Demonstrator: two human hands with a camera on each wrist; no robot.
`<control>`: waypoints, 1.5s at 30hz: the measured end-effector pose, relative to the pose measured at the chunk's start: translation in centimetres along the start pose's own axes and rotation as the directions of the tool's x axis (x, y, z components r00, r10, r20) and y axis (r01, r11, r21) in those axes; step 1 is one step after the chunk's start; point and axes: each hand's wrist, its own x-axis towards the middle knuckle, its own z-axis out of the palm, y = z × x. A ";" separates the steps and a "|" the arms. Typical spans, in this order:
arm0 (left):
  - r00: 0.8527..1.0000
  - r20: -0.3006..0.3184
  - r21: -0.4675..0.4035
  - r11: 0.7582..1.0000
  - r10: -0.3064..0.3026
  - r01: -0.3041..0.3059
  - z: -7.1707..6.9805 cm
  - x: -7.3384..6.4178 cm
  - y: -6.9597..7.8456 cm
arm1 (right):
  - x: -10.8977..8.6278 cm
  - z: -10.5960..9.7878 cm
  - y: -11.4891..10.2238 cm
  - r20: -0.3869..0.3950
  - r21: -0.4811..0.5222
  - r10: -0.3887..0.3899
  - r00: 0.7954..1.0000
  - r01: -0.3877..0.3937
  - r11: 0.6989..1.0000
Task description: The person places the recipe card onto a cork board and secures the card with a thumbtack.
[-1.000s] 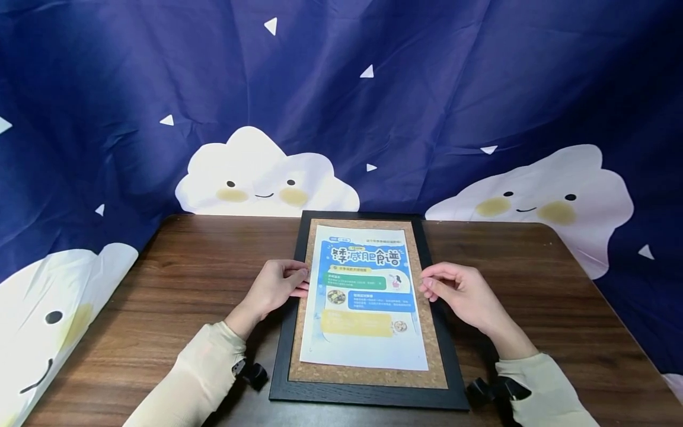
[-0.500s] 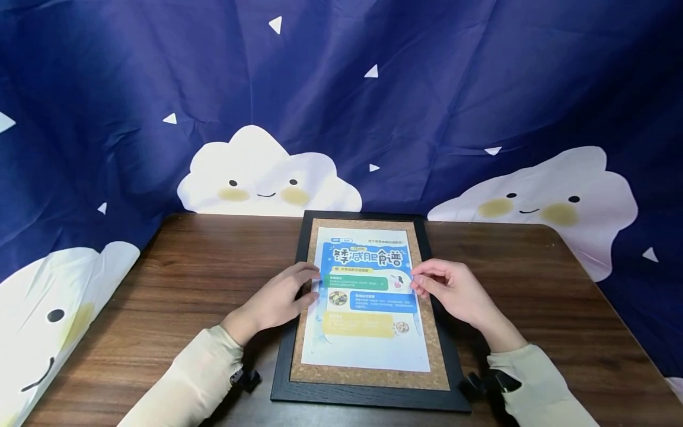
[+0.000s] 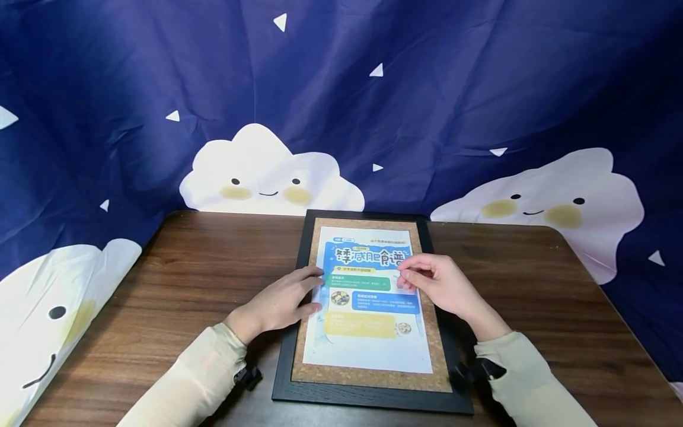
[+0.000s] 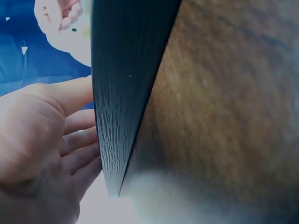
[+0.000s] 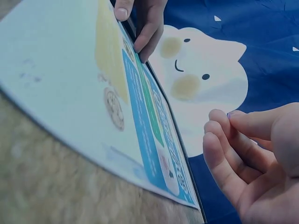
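Note:
A printed sheet of paper (image 3: 368,354) with blue, green and yellow panels lies on a cork board (image 3: 373,379) in a black frame. My left hand (image 3: 274,303) reaches over the frame's left side, its fingers spread and fingertips resting at the sheet's left edge. Above the right part of the sheet is my right hand (image 3: 445,287), thumb and index finger brought together. In the right wrist view a tiny bit of a purple-blue object (image 5: 229,115) shows between those fingertips; most of it is hidden, and its kind cannot be told.
The framed board lies on a dark brown wooden table (image 3: 224,243), its far edge near the table's back edge. Behind hangs a dark blue cloth (image 3: 320,71) with white clouds and triangles. Bare tabletop extends on both sides of the board.
My right hand has moved left from the frame's right side to above the sheet. My left hand has come over the frame onto the sheet's left edge and spread its fingers.

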 end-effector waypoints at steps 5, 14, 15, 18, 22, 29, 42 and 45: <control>1.000 0.006 0.003 1.000 -0.002 0.002 -0.1 -0.1 0.0 | 1.3 0.5 -0.1 0.038 0.007 -0.017 0.999 0.017 1.000; 1.000 0.014 -0.009 1.000 -0.020 0.020 -0.2 -0.2 -0.1 | 3.8 1.6 -1.0 0.083 0.037 0.016 0.996 -0.019 0.999; 1.000 0.012 -0.008 1.000 -0.019 0.019 -0.2 -0.2 -0.1 | 4.0 1.6 -1.2 0.084 0.034 0.020 0.996 -0.023 0.999; 1.000 0.009 -0.001 1.000 -0.017 0.017 -0.2 -0.2 -0.1 | 4.6 1.7 -1.5 0.087 0.032 0.042 0.995 -0.045 0.998; 1.000 0.016 0.012 1.000 -0.012 0.011 -0.3 -0.2 -0.1 | 5.6 2.0 -1.8 0.103 0.057 0.074 0.992 -0.080 0.995; 0.999 0.035 0.006 1.000 -0.005 0.005 -0.4 0.1 -0.1 | 7.3 2.8 -1.7 0.128 0.107 0.118 0.985 -0.132 0.985; 0.998 0.062 -0.019 1.000 -0.020 0.021 -0.4 0.2 0.0 | 10.2 4.5 -1.2 0.145 0.167 0.152 0.978 -0.176 0.970; 0.998 0.064 -0.021 1.000 -0.020 0.021 -0.4 0.2 0.0 | 10.9 4.8 -1.0 0.131 0.173 0.158 0.979 -0.180 0.969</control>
